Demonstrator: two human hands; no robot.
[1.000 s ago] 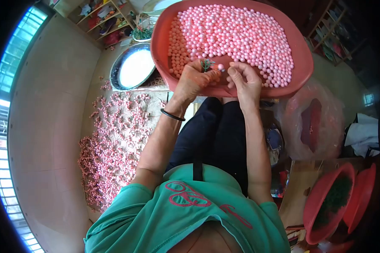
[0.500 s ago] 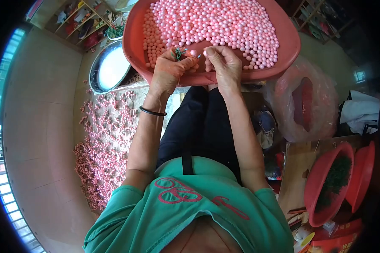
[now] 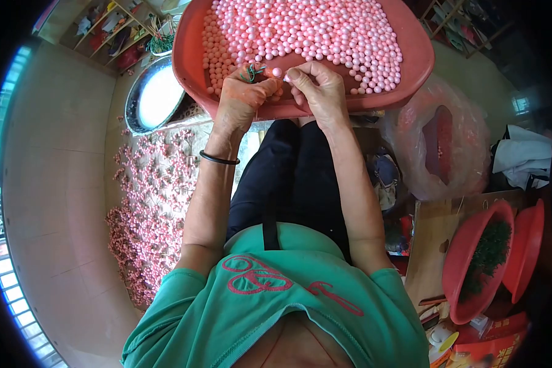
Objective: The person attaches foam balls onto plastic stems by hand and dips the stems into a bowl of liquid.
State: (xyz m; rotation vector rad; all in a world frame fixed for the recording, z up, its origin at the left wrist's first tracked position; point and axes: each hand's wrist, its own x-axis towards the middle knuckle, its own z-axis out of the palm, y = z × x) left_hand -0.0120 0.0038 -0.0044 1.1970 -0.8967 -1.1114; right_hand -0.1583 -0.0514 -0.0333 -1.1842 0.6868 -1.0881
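Observation:
A wide red basin (image 3: 416, 61) holds a heap of pink beads (image 3: 306, 30). Over its near edge, my left hand (image 3: 244, 97) is closed on a green wire stem (image 3: 249, 74), and a pink bead (image 3: 277, 72) sits at its fingertips. Close beside it, my right hand (image 3: 319, 92) pinches a bead (image 3: 287, 78) between thumb and forefinger. The two hands almost meet, and the stem tips between them are too small to make out.
Many pink bead sprigs (image 3: 150, 214) lie at the left. A round pan with something white (image 3: 159, 98) stands at the upper left. A plastic bag (image 3: 438, 141) and a red bowl of green stems (image 3: 490, 251) are at the right.
My right hand has moved left, bringing its bead up to the stem in my left hand. The gap between the hands has narrowed.

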